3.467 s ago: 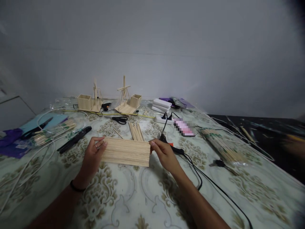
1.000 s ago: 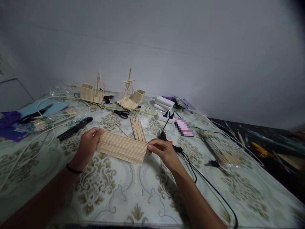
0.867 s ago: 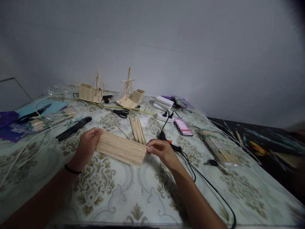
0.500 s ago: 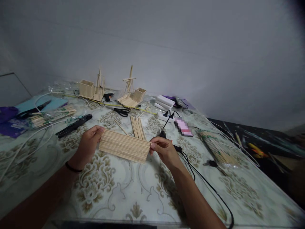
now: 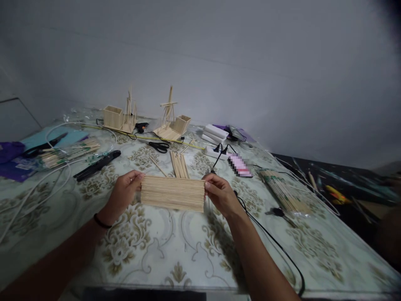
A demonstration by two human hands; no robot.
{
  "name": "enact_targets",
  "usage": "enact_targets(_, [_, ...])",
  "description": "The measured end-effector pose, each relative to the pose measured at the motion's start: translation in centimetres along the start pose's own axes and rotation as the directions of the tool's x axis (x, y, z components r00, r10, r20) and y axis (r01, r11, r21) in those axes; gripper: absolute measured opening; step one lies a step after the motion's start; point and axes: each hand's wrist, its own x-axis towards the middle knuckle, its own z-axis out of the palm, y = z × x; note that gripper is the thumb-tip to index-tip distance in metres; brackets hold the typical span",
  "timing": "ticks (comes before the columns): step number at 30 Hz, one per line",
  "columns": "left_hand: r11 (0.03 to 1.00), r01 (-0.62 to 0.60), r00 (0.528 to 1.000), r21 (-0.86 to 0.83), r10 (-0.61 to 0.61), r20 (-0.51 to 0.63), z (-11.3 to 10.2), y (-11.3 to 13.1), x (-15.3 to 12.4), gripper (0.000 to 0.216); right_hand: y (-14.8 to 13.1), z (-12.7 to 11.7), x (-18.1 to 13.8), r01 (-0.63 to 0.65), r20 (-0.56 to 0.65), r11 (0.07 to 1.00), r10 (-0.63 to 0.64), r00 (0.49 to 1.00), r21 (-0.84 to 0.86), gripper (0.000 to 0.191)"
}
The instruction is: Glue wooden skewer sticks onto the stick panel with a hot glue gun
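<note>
Far left there's a purple packet with pale print that's too blurry to read, then a clear pack of sticks with green markings, also too small to make out. Next to that sits a long black tool, with a stick-built box model further back. Left hand is pinched closed on the left end of a flat panel of sticks, thumb in front. The panel is front and center over the flowery tablecloth, covering the near ends of a loose stick pile. Black scissors lie behind it. Power strip is past the pile, and the right hand pinches the panel's right end, thumb and fingers together. Then a phone, screen pixelated, and another stick pack, its green print unreadable, with keys near it.
</note>
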Motion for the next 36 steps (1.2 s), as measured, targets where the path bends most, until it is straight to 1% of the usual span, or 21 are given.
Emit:
enact_targets(4, [0.999, 0.032, 0.998, -0.031, -0.030, 0.061, 0.0, 0.3, -0.1, 0.038, 0.4, 0.1, 0.4, 0.047, -0.149, 0.999, -0.044, 0.988, 0.018, 0.038])
enact_targets(8, [0.993, 0.083, 0.984, -0.081, -0.069, 0.161, 0.1, 0.5, -0.2, 0.040, 0.8, -0.1, 0.7, 0.112, -0.306, 0.994, -0.106, 0.946, 0.002, 0.036])
enact_targets(10, [0.988, 0.106, 0.974, -0.109, -0.081, 0.212, 0.2, 0.6, -0.4, 0.040, 1.0, -0.3, 0.8, 0.132, -0.359, 0.991, -0.128, 0.924, -0.014, 0.033])
enact_targets(13, [0.980, 0.128, 0.958, -0.151, -0.083, 0.273, 0.3, 0.7, -0.8, 0.042, 1.0, -0.1, 0.7, 0.145, -0.392, 0.989, -0.144, 0.908, -0.027, 0.033])
enact_targets(16, [0.973, 0.133, 0.947, -0.189, -0.069, 0.314, 0.4, 0.7, -1.1, 0.047, 0.8, 0.5, 0.3, 0.159, -0.375, 0.987, -0.159, 0.913, -0.032, 0.037])
enact_targets(20, [0.971, 0.128, 0.929, -0.201, -0.047, 0.367, 0.5, 0.5, -1.3, 0.054, 0.7, 1.6, -0.4, 0.140, -0.246, 0.989, -0.148, 0.958, -0.050, 0.065])
enact_targets(22, [0.975, 0.113, 0.922, -0.191, -0.031, 0.387, 0.5, 0.3, -1.3, 0.058, 0.8, 2.0, -0.6, 0.120, -0.202, 0.991, -0.129, 0.971, -0.058, 0.073])
enact_targets(25, [0.983, 0.073, 0.917, -0.167, 0.000, 0.399, 0.4, -0.1, -1.2, 0.064, 0.7, 2.3, -0.6, 0.083, -0.168, 0.996, -0.089, 0.982, -0.040, 0.077])
enact_targets(29, [0.992, 0.024, 0.917, -0.121, 0.027, 0.399, 0.4, -0.4, -1.3, 0.063, 0.4, 2.2, -0.5, 0.060, -0.148, 0.998, -0.058, 0.987, 0.009, 0.077])
enact_targets(36, [1.000, -0.004, 0.923, -0.025, 0.014, 0.384, 0.5, 0.4, -1.7, 0.060, 0.2, 2.0, -0.4, 0.046, -0.158, 0.999, -0.043, 0.987, 0.014, 0.075])
